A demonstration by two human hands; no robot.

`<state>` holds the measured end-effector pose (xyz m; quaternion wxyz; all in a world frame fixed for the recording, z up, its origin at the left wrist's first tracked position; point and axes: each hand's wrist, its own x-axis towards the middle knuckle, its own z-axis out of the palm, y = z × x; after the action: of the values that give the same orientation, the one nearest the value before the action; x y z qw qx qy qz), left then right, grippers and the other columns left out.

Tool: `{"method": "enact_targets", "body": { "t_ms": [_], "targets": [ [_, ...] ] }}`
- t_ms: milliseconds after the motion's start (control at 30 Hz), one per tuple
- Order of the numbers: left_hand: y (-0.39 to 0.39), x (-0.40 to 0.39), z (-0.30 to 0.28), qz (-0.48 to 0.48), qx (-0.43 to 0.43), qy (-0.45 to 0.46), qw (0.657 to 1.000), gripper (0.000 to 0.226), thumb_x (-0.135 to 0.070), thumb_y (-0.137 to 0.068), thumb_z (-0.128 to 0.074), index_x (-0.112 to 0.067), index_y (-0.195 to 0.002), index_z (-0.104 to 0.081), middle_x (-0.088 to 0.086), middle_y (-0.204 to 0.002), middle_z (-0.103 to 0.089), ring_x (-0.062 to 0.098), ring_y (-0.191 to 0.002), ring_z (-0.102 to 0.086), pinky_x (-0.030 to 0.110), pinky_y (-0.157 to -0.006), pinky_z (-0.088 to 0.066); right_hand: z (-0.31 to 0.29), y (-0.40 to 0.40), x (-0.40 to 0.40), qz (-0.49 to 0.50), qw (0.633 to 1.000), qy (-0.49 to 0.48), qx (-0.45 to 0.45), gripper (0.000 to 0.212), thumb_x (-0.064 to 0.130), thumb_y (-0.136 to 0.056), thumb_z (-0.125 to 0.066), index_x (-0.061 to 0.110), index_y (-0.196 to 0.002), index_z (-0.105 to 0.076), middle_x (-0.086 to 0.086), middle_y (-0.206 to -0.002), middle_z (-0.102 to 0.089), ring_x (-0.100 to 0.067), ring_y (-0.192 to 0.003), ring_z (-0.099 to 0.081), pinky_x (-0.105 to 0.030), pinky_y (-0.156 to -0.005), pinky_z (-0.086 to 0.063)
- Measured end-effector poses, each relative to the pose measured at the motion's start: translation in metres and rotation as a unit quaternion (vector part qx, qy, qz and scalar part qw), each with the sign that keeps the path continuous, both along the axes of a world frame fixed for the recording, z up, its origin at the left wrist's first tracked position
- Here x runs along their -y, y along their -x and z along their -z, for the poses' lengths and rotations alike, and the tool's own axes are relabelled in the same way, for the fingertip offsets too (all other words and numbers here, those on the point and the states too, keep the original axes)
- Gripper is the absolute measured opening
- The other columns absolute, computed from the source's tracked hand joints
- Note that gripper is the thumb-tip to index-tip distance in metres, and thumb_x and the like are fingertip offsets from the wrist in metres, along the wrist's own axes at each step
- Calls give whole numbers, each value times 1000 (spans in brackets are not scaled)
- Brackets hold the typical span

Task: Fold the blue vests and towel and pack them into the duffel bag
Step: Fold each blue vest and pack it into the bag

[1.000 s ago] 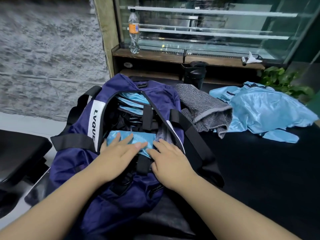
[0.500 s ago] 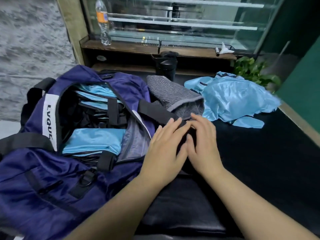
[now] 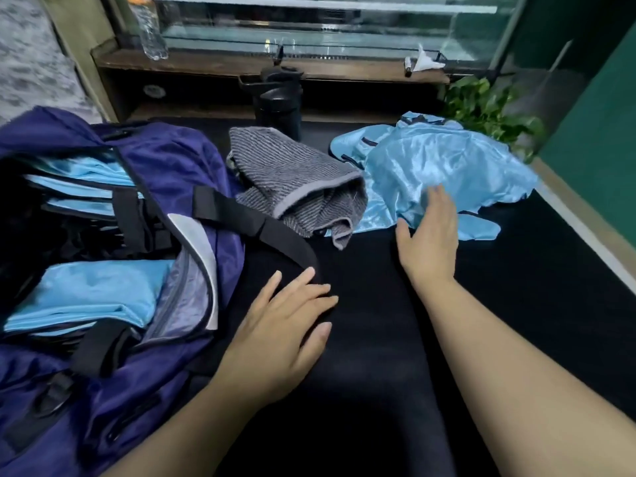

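Observation:
The navy duffel bag (image 3: 165, 160) lies open at the left, with several folded light-blue vests (image 3: 93, 294) inside. A crumpled grey striped towel (image 3: 292, 180) sits beside the bag. An unfolded shiny blue vest (image 3: 447, 160) lies in a heap at the right. My left hand (image 3: 282, 332) rests flat, fingers straight, on the black table just by the bag's black strap (image 3: 261, 228). My right hand (image 3: 430, 235) is stretched out with straight fingers, its fingertips over the near edge of the loose vest.
A black tumbler (image 3: 278, 98) stands behind the towel. A wooden ledge (image 3: 220, 65) holds a plastic bottle (image 3: 148, 32) and a crumpled tissue (image 3: 425, 62). A leafy plant (image 3: 488, 105) is at the back right. Dark tabletop (image 3: 378, 373) spreads in front.
Both hands left the folded vest in the bag and moved right. The left hand settled on the table by the strap, and the right hand went on to the loose vest.

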<state>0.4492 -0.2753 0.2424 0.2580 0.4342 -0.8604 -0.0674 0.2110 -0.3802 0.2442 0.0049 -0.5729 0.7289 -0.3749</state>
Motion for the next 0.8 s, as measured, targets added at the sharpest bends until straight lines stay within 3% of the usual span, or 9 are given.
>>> {"method": "enact_targets", "body": {
  "t_ms": [133,233,300,433,500,567,633,800],
  "targets": [
    [-2,5,4,-37,-62,-46,996,40,-39,-95,-33,-21,-112,-65,-11,-112,-60,10,-124,-48,33,-107,-34,2,20,22,28,999,-32,2,67,29,-91,-62,12,-147,-30,-8,-155,-25,-25,-144,-19,-42,-117,-19],
    [-2,8,6,-73,-83,-53,992,38,-39,-94,-34,-21,-106,-65,-12,-106,-61,11,-118,-51,32,-101,-38,2,23,23,56,997,-9,43,33,25,-93,-59,13,-123,-55,-6,-141,-42,-24,-132,-33,-41,-106,-29],
    [-2,7,8,-84,-88,-50,991,38,-39,-92,-35,-21,-105,-65,-13,-106,-61,9,-120,-49,28,-101,-35,2,22,18,65,996,3,63,17,22,-93,-58,11,-105,-62,-4,-133,-47,-23,-127,-35,-41,-103,-30],
    [-2,6,6,-90,-102,-42,990,38,-40,-92,-35,-20,-105,-65,-15,-106,-61,6,-121,-47,26,-101,-36,2,15,8,22,999,47,6,9,12,-93,-55,5,-98,-60,-6,-131,-50,-27,-130,-37,-38,-107,-23],
    [-2,5,5,-95,-108,-42,989,40,-41,-92,-34,-20,-108,-64,-17,-108,-60,4,-122,-46,28,-101,-37,-2,10,1,-13,998,59,-16,6,7,-95,-48,5,-98,-53,-8,-103,-56,-31,-110,-47,-36,-106,-25],
    [-2,4,4,-98,-111,-41,988,42,-42,-91,-33,-21,-111,-64,-19,-111,-57,4,-124,-45,31,-102,-38,-8,5,-9,-35,999,33,24,9,10,-99,-40,5,-100,-47,-6,-77,-47,-30,-85,-45,-42,-90,-36],
    [-2,4,3,-96,-116,-36,988,44,-43,-91,-33,-20,-112,-63,-22,-113,-53,2,-127,-42,31,-102,-36,-13,1,-20,-40,997,-17,58,15,18,-102,-36,6,-107,-43,-9,-77,-49,-30,-76,-45,-39,-66,-35],
    [-4,3,0,-78,-123,-24,989,44,-44,-89,-36,-20,-116,-61,-22,-117,-50,3,-130,-39,31,-102,-34,-12,-2,-53,-33,996,-85,23,22,31,-102,-35,11,-108,-43,-5,-79,-54,-33,-79,-56,-35,-62,-33]
  ]
}}
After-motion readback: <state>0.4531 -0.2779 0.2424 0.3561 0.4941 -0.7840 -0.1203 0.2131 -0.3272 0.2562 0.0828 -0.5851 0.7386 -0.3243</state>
